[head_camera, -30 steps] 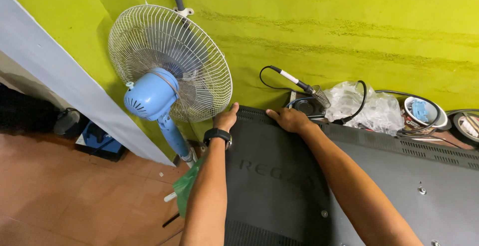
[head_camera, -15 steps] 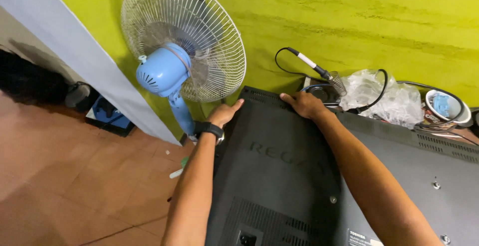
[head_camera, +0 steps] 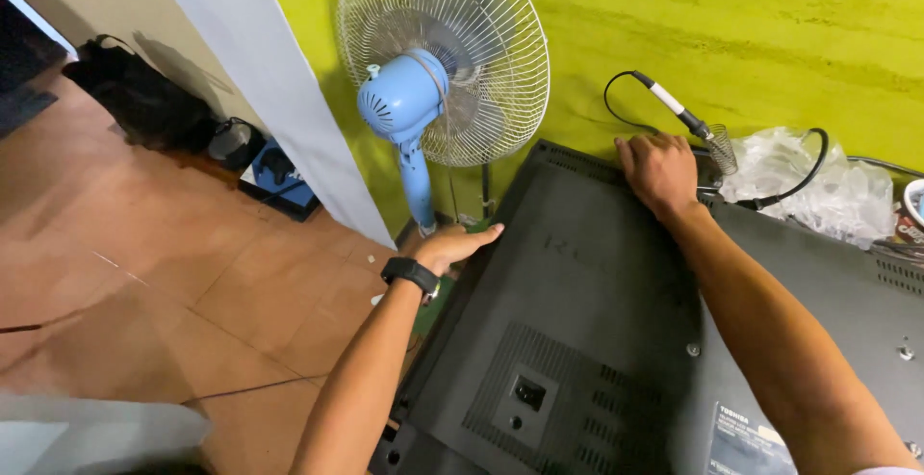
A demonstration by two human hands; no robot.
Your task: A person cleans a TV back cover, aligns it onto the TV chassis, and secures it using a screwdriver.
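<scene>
Hands, left [head_camera: 460, 244] and right [head_camera: 659, 169], lie flat and open on the black TV back [head_camera: 577, 321]; lift both sides evenly.

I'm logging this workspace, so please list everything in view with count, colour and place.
television back panel: one, dark grey, face down, centre and right
standing fan: one, blue body, white cage, against the wall
wall: one, yellow-green, behind
soldering iron: one, black cable, in a wire holder by the wall
plastic bag: one, clear, crumpled, far right
black bag: one, on the tiled floor at left
wristwatch: one, black, left wrist
left hand: on the panel's left edge
right hand: on the panel's top edge
</scene>
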